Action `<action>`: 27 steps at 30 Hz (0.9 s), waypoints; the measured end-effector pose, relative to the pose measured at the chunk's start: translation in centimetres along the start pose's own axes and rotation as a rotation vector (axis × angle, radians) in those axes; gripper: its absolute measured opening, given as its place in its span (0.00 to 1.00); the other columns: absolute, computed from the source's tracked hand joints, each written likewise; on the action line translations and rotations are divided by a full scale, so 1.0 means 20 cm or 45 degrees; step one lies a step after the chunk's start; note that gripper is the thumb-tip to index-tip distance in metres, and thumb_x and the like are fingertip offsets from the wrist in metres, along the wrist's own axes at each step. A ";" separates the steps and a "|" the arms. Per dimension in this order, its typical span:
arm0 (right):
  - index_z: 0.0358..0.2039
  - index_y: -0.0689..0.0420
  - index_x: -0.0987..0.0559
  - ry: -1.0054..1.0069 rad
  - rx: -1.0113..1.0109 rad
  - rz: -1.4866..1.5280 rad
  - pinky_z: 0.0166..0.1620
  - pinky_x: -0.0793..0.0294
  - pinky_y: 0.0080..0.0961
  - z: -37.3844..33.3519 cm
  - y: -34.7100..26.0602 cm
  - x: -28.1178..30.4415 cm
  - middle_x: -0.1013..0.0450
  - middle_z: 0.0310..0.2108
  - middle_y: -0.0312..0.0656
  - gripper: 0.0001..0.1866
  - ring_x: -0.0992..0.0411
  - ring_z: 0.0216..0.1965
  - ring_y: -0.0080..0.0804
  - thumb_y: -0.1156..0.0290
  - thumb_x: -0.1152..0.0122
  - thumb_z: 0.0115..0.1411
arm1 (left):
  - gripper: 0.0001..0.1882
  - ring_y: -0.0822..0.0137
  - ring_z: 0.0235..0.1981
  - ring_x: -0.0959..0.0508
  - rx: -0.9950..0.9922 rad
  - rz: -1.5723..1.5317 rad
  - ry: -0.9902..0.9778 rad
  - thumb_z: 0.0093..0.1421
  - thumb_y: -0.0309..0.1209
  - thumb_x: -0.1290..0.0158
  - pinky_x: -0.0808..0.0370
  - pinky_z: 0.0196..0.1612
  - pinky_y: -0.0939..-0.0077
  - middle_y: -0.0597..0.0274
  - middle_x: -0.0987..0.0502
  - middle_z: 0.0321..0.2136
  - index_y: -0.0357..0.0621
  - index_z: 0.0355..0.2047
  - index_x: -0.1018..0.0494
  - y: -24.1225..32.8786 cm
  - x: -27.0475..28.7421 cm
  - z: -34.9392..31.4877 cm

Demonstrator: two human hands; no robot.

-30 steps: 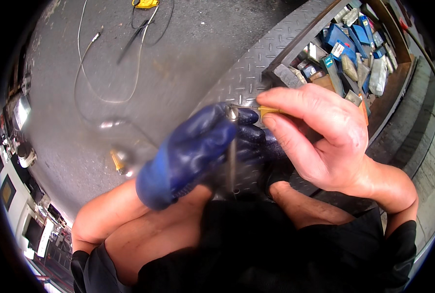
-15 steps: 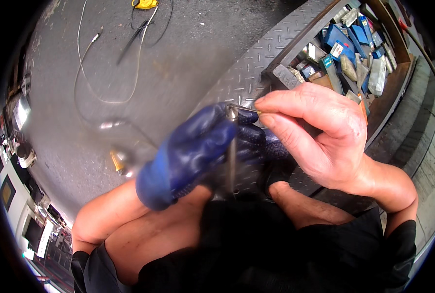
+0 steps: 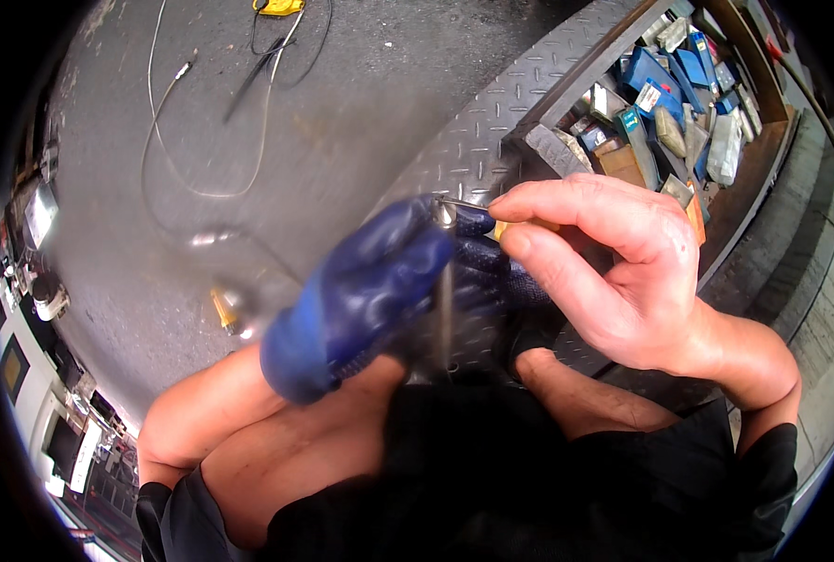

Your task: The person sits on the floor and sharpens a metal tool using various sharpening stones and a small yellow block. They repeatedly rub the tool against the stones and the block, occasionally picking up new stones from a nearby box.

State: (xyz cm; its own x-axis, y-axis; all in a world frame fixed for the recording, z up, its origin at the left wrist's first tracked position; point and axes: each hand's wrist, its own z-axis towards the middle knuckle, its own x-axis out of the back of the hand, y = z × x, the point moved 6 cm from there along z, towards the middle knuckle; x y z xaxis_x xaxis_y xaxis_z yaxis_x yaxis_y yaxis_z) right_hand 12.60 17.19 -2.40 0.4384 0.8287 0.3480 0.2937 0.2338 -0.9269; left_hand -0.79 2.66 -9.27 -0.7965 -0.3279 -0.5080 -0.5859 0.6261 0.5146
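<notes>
My left hand point(image 3: 375, 272), in a blue coated glove, is closed round a slim metal bar point(image 3: 446, 309). The bar stands roughly upright, its shiny top end point(image 3: 446, 215) showing above the thumb and its lower part blurred. My bare right hand point(image 3: 614, 267) is beside the glove, thumb and forefinger bent toward each other around a small yellow-handled driver point(image 3: 502, 229). Its thin metal shaft point(image 3: 464, 203) reaches left to the bar's top end. Most of the handle is hidden by my fingers. Below them sits a dark blue knitted piece point(image 3: 528, 284), partly covered.
At the upper right a wooden-sided bin point(image 3: 581, 70) holds many small boxes and blocks. Under my hands lies a diamond-plate step point(image 3: 478, 140). A pale hose point(image 3: 265, 140) loops over the grey floor, and a yellow-handled object point(image 3: 222, 309) lies left of my glove.
My right thumb and forefinger have parted slightly and shifted, and more of the yellow handle shows between them. The left hand and the bar have hardly moved.
</notes>
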 end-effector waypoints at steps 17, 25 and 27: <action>0.44 0.67 0.14 0.144 0.576 -0.441 0.32 0.18 0.29 -0.02 -0.04 -0.04 0.17 0.32 0.49 0.14 0.18 0.30 0.42 0.79 0.23 0.57 | 0.22 0.71 0.52 0.22 -0.091 0.086 0.026 0.77 0.38 0.44 0.23 0.56 0.72 0.61 0.21 0.52 0.37 0.64 0.30 -0.02 0.03 0.02; 0.44 0.67 0.15 0.097 0.383 -0.422 0.29 0.19 0.30 -0.01 -0.02 -0.05 0.18 0.30 0.49 0.15 0.18 0.28 0.42 0.80 0.23 0.56 | 0.20 0.72 0.56 0.23 -0.282 0.105 -0.085 0.77 0.31 0.46 0.25 0.61 0.71 0.62 0.21 0.55 0.39 0.66 0.31 -0.02 0.01 -0.02; 0.44 0.67 0.15 0.105 0.442 -0.424 0.29 0.19 0.30 -0.02 -0.02 -0.05 0.18 0.30 0.48 0.15 0.18 0.28 0.41 0.80 0.23 0.56 | 0.19 0.74 0.57 0.24 -0.262 0.115 -0.069 0.78 0.28 0.48 0.25 0.62 0.72 0.64 0.21 0.55 0.40 0.66 0.30 -0.02 0.01 -0.02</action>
State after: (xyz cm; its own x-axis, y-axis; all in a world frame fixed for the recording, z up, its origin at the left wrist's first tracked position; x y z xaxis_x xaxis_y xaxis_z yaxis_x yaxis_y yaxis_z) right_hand 12.30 16.05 -2.30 0.4388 0.6400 0.6308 0.1350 0.6470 -0.7504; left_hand -0.74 2.06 -9.41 -0.8413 -0.2349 -0.4868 -0.5349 0.4922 0.6868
